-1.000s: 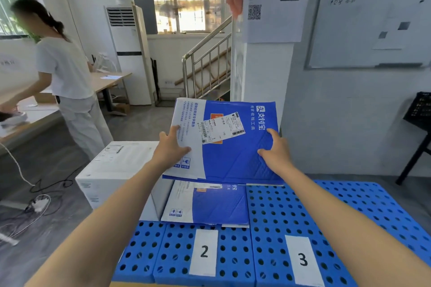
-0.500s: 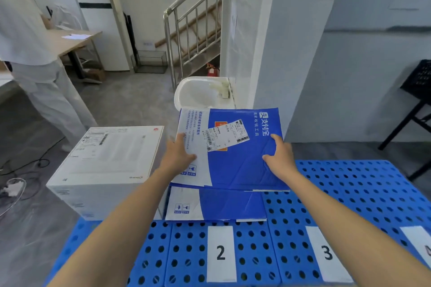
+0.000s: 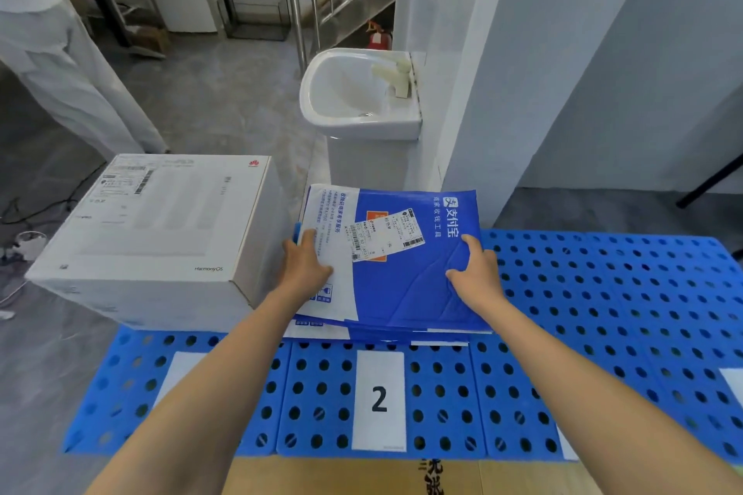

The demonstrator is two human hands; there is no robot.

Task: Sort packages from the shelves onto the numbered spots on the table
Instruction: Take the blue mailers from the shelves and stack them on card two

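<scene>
A blue and white padded mailer (image 3: 402, 285) with a shipping label lies nearly flat on another mailer (image 3: 321, 330) of the same kind. Both are on the blue perforated table (image 3: 603, 313), just behind the white card marked 2 (image 3: 378, 400). My left hand (image 3: 307, 261) holds the top mailer's white left edge. My right hand (image 3: 476, 273) holds its blue right edge, thumb on top. Only a thin strip of the lower mailer shows.
A large white box (image 3: 161, 221) stands on the table's left end, close beside the mailers. Behind the table are a white sink (image 3: 354, 92) and a pillar. A person in white (image 3: 60, 72) stands at far left. Brown cardboard (image 3: 341, 478) lies at the near edge.
The mailer went from upright in front of me down onto the mailer at spot 2. Both hands came down with it, and my view tipped downward.
</scene>
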